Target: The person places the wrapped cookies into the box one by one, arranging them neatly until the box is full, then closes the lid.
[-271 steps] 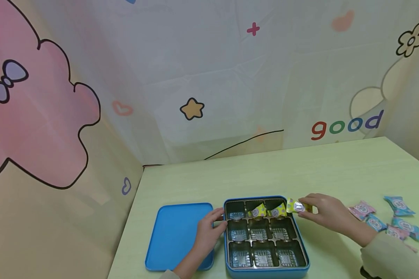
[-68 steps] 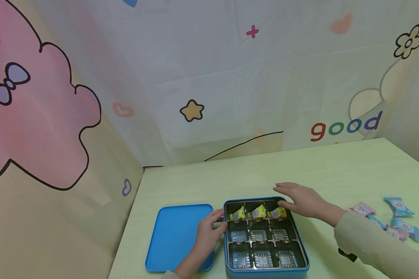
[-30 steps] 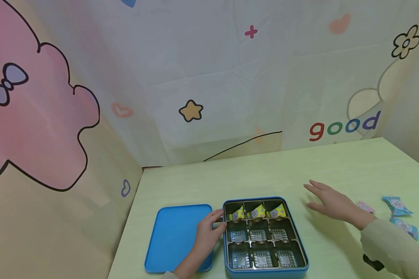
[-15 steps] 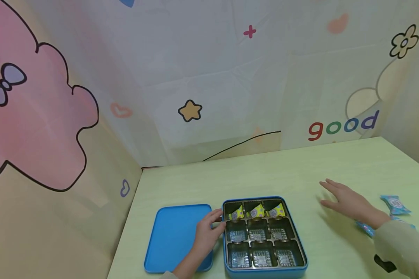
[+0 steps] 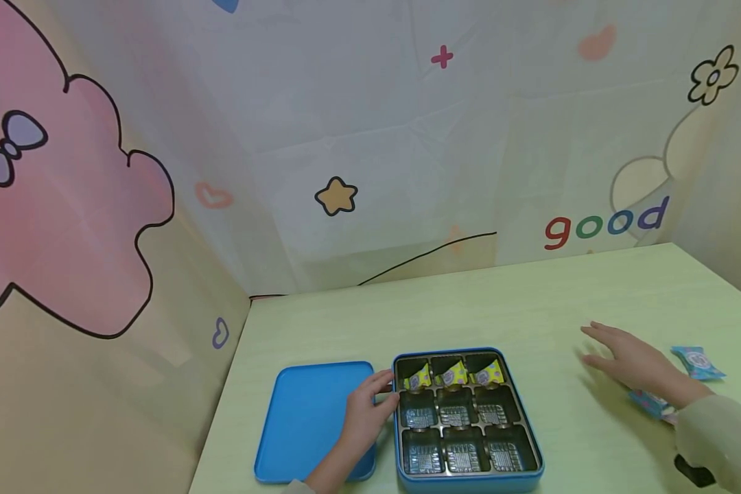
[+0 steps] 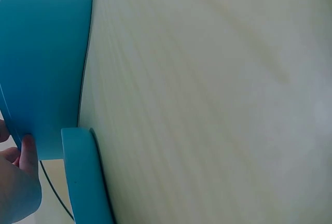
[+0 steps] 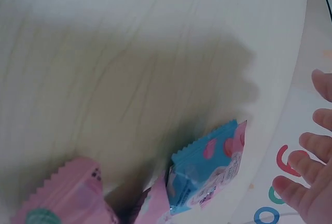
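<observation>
My left hand (image 5: 366, 412) rests its fingertips against the left side of a blue box (image 5: 472, 484), which holds a dark divided tray. In the left wrist view its fingers (image 6: 29, 154) touch the blue side wall near an edge. Three yellow wrapped candies (image 5: 452, 374) lie in the back row of compartments, one in each. My right hand (image 5: 639, 363) hovers on the right with fingers spread and nothing in them. Beside and below it are a blue wrapped candy (image 5: 698, 362), another blue candy (image 7: 205, 169) and pink candies (image 7: 67, 195), partly hidden by the arm.
A flat blue lid (image 5: 315, 422) lies left of the box, close to the left forearm. All stands on a pale green table (image 5: 568, 302), with a printed cloth (image 5: 395, 137) behind it and to the left.
The yellow candy that the right hand pinched earlier now lies in the back left compartment. The right hand has since moved from the box over to the loose candies. The left hand stays put.
</observation>
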A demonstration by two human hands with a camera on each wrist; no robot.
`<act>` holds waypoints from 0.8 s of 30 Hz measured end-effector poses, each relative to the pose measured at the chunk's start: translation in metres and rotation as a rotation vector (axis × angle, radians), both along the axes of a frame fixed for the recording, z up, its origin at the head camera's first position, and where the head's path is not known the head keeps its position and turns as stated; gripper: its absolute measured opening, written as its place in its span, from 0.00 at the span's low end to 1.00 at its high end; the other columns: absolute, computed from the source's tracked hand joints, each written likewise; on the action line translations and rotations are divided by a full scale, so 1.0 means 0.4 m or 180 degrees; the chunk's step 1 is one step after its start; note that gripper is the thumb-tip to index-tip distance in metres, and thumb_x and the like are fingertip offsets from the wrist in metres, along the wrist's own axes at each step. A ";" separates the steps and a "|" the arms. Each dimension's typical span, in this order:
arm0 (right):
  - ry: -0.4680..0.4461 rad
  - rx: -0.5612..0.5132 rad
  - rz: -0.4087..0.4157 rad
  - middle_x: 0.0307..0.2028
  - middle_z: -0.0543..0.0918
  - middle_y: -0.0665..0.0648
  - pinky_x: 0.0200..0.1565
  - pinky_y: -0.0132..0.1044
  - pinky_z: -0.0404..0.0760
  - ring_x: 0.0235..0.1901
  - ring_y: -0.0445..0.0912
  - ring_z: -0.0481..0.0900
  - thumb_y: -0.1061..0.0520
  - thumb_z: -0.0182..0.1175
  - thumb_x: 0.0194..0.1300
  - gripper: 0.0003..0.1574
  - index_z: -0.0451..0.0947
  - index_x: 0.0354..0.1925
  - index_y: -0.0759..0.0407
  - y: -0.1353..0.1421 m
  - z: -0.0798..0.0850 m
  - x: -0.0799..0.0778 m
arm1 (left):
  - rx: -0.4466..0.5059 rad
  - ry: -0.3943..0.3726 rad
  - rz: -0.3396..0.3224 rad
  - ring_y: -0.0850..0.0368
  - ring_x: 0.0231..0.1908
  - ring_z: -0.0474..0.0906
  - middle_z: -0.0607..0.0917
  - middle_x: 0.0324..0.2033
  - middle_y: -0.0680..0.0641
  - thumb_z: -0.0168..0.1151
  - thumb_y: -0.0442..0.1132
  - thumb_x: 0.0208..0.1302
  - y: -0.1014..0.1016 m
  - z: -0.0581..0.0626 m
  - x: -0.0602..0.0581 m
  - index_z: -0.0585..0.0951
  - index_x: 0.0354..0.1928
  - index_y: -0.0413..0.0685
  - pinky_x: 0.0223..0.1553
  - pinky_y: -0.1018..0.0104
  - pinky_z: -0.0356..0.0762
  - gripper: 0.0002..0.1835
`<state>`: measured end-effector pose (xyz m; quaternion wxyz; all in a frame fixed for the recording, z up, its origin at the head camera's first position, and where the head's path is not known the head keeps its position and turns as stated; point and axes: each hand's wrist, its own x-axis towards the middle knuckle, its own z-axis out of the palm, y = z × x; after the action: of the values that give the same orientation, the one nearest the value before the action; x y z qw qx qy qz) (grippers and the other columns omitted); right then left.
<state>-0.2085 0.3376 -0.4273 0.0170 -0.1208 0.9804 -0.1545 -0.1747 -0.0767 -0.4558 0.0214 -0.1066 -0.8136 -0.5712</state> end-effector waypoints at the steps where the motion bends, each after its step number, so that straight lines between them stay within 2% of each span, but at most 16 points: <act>1: 0.0001 -0.0014 -0.0001 0.58 0.60 0.77 0.52 0.64 0.60 0.55 0.71 0.58 0.45 0.55 0.58 0.40 0.62 0.58 0.71 0.004 -0.002 0.000 | -0.0007 0.0005 0.0000 0.43 0.46 0.75 0.74 0.53 0.38 0.56 0.32 0.57 -0.002 -0.010 -0.005 0.74 0.51 0.33 0.38 0.65 0.79 0.19; 4: -0.0013 -0.0049 0.0009 0.57 0.60 0.78 0.51 0.64 0.61 0.55 0.71 0.58 0.45 0.55 0.58 0.39 0.62 0.58 0.72 0.015 -0.008 0.000 | -0.0039 0.0037 0.0000 0.47 0.46 0.76 0.74 0.53 0.41 0.57 0.35 0.57 -0.006 -0.040 -0.018 0.75 0.52 0.36 0.38 0.68 0.79 0.19; 7: -0.0009 -0.0057 0.0035 0.57 0.60 0.78 0.51 0.64 0.62 0.54 0.72 0.59 0.49 0.56 0.59 0.37 0.62 0.58 0.72 0.027 -0.016 0.000 | -0.0077 0.0066 -0.0007 0.48 0.46 0.76 0.75 0.53 0.42 0.58 0.36 0.57 -0.008 -0.056 -0.024 0.75 0.52 0.37 0.38 0.69 0.79 0.20; 11: -0.0010 -0.0068 0.0051 0.56 0.61 0.79 0.50 0.64 0.62 0.54 0.72 0.59 0.56 0.56 0.56 0.33 0.63 0.57 0.73 0.042 -0.025 0.001 | -0.0131 0.0063 -0.0004 0.48 0.46 0.76 0.75 0.53 0.43 0.57 0.37 0.57 -0.009 -0.062 -0.028 0.75 0.52 0.38 0.38 0.70 0.79 0.20; 15: 0.0003 -0.0103 0.0073 0.56 0.61 0.79 0.48 0.63 0.64 0.53 0.73 0.60 0.59 0.55 0.55 0.32 0.64 0.56 0.73 0.054 -0.032 0.003 | -0.0151 0.0014 -0.0005 0.49 0.46 0.76 0.75 0.53 0.44 0.57 0.36 0.57 -0.010 -0.061 -0.029 0.75 0.53 0.39 0.39 0.71 0.78 0.20; 18: -0.0005 -0.0069 0.0075 0.55 0.61 0.80 0.43 0.55 0.71 0.49 0.66 0.68 0.60 0.55 0.55 0.32 0.64 0.56 0.74 0.062 -0.035 0.005 | -0.0143 0.0027 -0.0020 0.49 0.46 0.76 0.75 0.54 0.44 0.57 0.37 0.57 -0.010 -0.059 -0.028 0.74 0.53 0.38 0.39 0.71 0.78 0.20; 20: -0.0022 -0.0023 0.0073 0.55 0.61 0.80 0.38 0.46 0.72 0.38 0.53 0.75 0.59 0.54 0.56 0.32 0.63 0.56 0.74 0.068 -0.038 0.007 | -0.0103 0.0039 -0.0031 0.47 0.46 0.76 0.74 0.53 0.42 0.57 0.36 0.57 -0.009 -0.045 -0.021 0.74 0.53 0.37 0.40 0.68 0.79 0.20; 22: -0.0037 -0.0014 0.0074 0.55 0.60 0.81 0.32 0.38 0.68 0.26 0.41 0.71 0.58 0.55 0.56 0.32 0.63 0.56 0.74 0.073 -0.041 0.010 | -0.0075 0.0046 -0.0048 0.45 0.46 0.75 0.74 0.53 0.40 0.56 0.34 0.57 -0.005 -0.018 -0.008 0.74 0.52 0.34 0.40 0.64 0.79 0.20; 24: -0.0024 -0.0017 0.0089 0.54 0.61 0.81 0.33 0.40 0.72 0.23 0.39 0.73 0.57 0.57 0.55 0.33 0.63 0.56 0.75 0.079 -0.046 0.013 | -0.0049 0.0039 -0.0050 0.43 0.46 0.75 0.74 0.53 0.38 0.56 0.32 0.57 -0.003 -0.007 -0.003 0.74 0.52 0.33 0.41 0.61 0.79 0.20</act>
<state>-0.2032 0.3691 -0.4456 0.0224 -0.1340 0.9782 -0.1573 -0.1758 -0.0779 -0.4586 0.0211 -0.1167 -0.8169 -0.5644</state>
